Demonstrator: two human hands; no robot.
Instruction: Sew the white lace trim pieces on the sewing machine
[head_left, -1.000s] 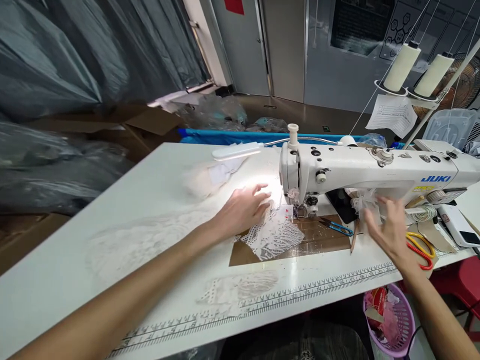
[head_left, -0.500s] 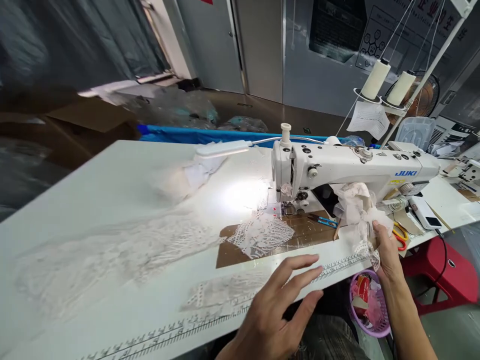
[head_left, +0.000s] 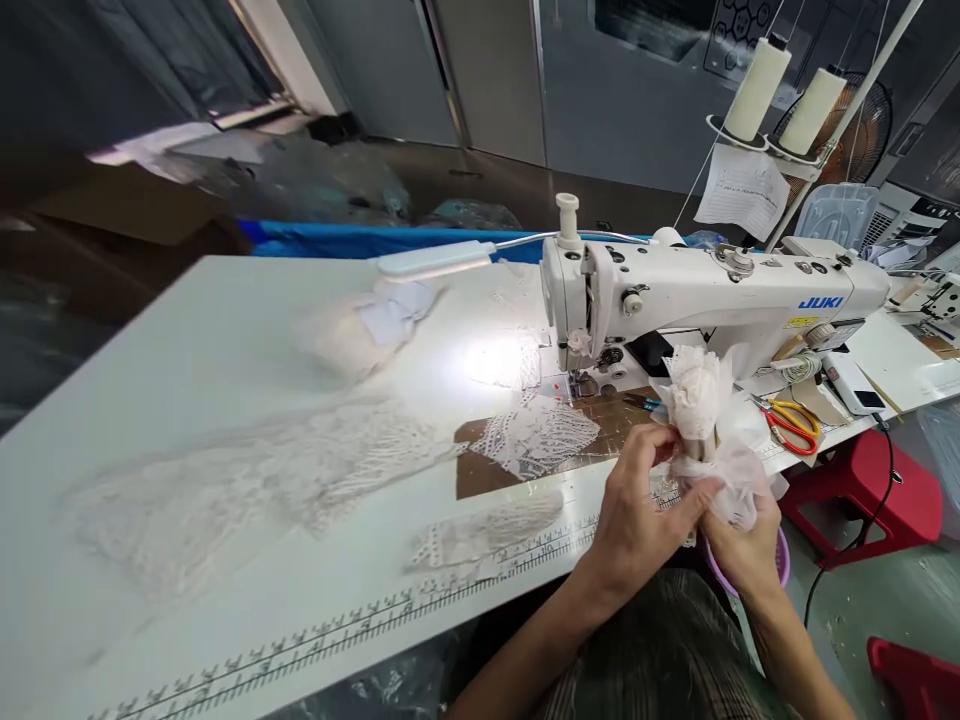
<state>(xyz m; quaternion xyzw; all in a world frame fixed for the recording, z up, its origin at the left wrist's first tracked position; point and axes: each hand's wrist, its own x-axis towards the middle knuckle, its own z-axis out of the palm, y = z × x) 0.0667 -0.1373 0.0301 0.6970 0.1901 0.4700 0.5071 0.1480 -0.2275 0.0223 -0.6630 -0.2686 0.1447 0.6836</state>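
Note:
A bunched piece of white lace and sheer fabric (head_left: 694, 395) is raised in front of the sewing machine (head_left: 675, 300), over the table's front edge. My left hand (head_left: 645, 500) pinches its left side, thumb and fingers closed on the cloth. Lower down, my right hand (head_left: 746, 545) grips the sheer folds with its fingers wrapped round them. A flat lace piece (head_left: 536, 435) lies on the brown board by the needle. Nearer me, a folded lace strip (head_left: 487, 530) rests beside the printed ruler (head_left: 360, 635). A long lace length (head_left: 262, 480) spreads over the left of the table.
Red and yellow scissors (head_left: 791, 425) lie right of the fabric, and blue-handled snips (head_left: 643, 402) by the machine. A lamp (head_left: 435, 260) lights the needle area. Below the table edge are a purple basket (head_left: 782, 560) and a red stool (head_left: 862, 490).
My left hand has moved right from above the ruler and closed on the fabric. My right hand has lifted the fabric off the table by the machine and drawn it nearer.

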